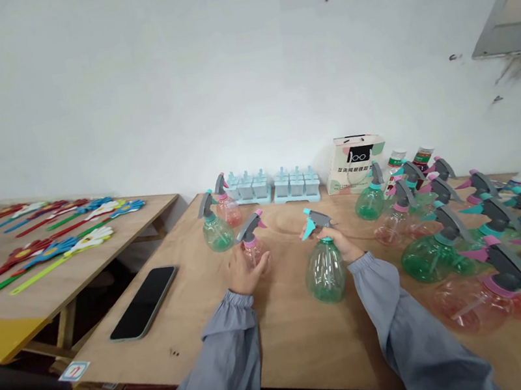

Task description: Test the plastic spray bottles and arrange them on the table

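My left hand [245,271] is closed round the pink spray bottle [258,249], which has a grey and pink nozzle and stands upright on the wooden table [293,341]. Fingers of my right hand [340,243] wrap the neck of a green spray bottle [326,273] with a grey and turquoise nozzle, its trigger pointing left. Behind my left hand stand another green bottle [217,231] and another pink bottle [227,207]. Several more green and pink spray bottles [431,257] crowd the table's right side.
A black-screened phone [144,304] lies at the left. Light blue ice-pop moulds [296,186], a printed paper bag [355,167] and two labelled bottles [423,157] stand along the wall. Colourful hand-shaped clappers [51,248] lie on a separate left table [146,221].
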`<action>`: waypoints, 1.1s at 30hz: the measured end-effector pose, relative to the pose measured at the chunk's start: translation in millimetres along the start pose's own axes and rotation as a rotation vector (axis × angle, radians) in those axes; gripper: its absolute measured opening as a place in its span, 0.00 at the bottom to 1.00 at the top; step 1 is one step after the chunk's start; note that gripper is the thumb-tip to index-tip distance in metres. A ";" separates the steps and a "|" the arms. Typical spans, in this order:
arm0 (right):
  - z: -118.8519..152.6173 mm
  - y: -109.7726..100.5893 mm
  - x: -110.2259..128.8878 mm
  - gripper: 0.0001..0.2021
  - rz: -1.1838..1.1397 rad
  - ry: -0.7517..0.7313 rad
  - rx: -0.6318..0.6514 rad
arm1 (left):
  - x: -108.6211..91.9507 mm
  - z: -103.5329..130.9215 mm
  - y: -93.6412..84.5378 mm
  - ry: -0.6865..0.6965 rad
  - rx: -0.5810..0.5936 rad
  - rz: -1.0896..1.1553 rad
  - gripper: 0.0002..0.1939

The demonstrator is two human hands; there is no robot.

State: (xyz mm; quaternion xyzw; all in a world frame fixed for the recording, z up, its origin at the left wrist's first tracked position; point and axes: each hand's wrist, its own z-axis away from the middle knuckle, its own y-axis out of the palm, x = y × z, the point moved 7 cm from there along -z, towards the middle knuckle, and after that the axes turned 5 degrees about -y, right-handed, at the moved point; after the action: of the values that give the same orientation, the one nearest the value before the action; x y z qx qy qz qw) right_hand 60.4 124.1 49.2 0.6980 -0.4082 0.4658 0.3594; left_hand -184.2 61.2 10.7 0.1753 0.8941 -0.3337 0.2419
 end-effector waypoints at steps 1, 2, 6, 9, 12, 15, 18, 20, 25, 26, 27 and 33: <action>-1.1 -4.7 0.5 0.14 0.010 -0.022 -0.047 | -0.1 0.0 -0.1 -0.001 0.001 -0.001 0.32; -1.9 -9.2 0.4 0.14 0.019 -0.038 -0.087 | -0.2 0.1 0.0 -0.001 0.002 -0.003 0.32; -1.7 -24.6 -0.3 0.10 0.108 -0.066 -0.209 | 0.0 0.8 0.5 -0.011 0.005 -0.026 0.32; 0.5 -36.0 3.3 0.09 0.235 -0.102 -0.316 | 0.3 0.9 0.1 -0.022 0.006 -0.037 0.33; 2.8 -49.8 8.2 0.10 0.336 -0.143 -0.435 | 0.6 0.2 0.6 -0.037 0.037 -0.046 0.33; 5.3 -63.6 16.9 0.10 0.449 -0.257 -0.522 | 1.2 -0.4 0.6 -0.053 0.053 -0.059 0.33; 7.6 -73.4 24.5 0.09 0.580 -0.397 -0.562 | 1.0 -0.3 0.5 -0.045 0.046 -0.051 0.34; 7.8 -79.7 24.2 0.07 0.627 -0.435 -0.584 | 1.3 -0.2 0.9 -0.040 0.047 -0.029 0.34; 10.8 -87.7 15.0 0.15 0.857 -0.505 -0.644 | 1.7 -0.1 0.2 -0.039 0.046 0.009 0.34; 11.8 -89.2 8.8 0.20 0.910 -0.488 -0.654 | 1.4 -0.1 -0.1 -0.038 0.045 0.014 0.34; 12.9 -91.5 1.2 0.25 0.954 -0.462 -0.668 | 1.1 -0.2 -0.2 -0.036 0.047 0.020 0.34; 9.8 -117.2 -43.9 0.46 1.096 -0.305 -0.774 | 0.9 -0.6 1.0 -0.023 0.054 0.043 0.32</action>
State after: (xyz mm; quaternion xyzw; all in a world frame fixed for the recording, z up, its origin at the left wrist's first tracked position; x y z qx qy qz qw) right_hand 159.8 173.6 -9.6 0.2700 -0.8853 0.2975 0.2341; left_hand -184.7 62.5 10.1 0.1969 0.8780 -0.3544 0.2546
